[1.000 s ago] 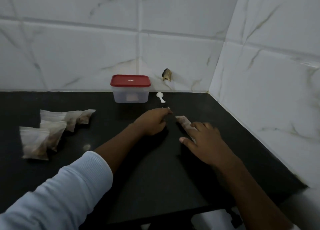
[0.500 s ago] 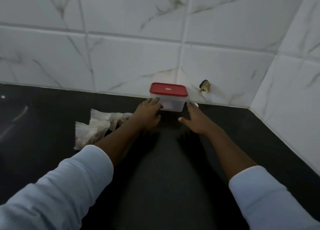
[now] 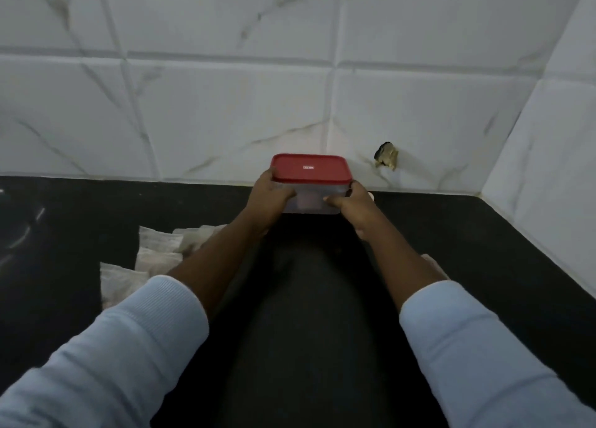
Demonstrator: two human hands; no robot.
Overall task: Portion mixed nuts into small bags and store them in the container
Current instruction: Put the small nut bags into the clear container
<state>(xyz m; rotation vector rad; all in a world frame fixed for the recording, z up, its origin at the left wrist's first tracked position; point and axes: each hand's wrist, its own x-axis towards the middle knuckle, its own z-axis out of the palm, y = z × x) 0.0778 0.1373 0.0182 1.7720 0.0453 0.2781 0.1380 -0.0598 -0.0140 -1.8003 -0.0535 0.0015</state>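
A clear plastic container [image 3: 309, 201] with a red lid [image 3: 310, 168] stands on the black counter near the back wall. My left hand [image 3: 269, 198] grips its left side, thumb on the front wall. My right hand [image 3: 353, 203] grips its right side the same way. The lid is on. Several small clear bags of nuts [image 3: 154, 256] lie on the counter to the left, partly hidden by my left forearm. One more bag [image 3: 433, 263] peeks out from behind my right forearm.
The black counter [image 3: 500, 253] runs to a white marble-tile wall at the back and to another on the right, forming a corner. A chipped hole [image 3: 385, 159] marks the back wall right of the container. A small white scoop [image 3: 371, 196] shows just behind my right hand.
Both hands left the small bag on the counter, reached forward to the container and now grip its two sides. The view has shifted forward and to the left.
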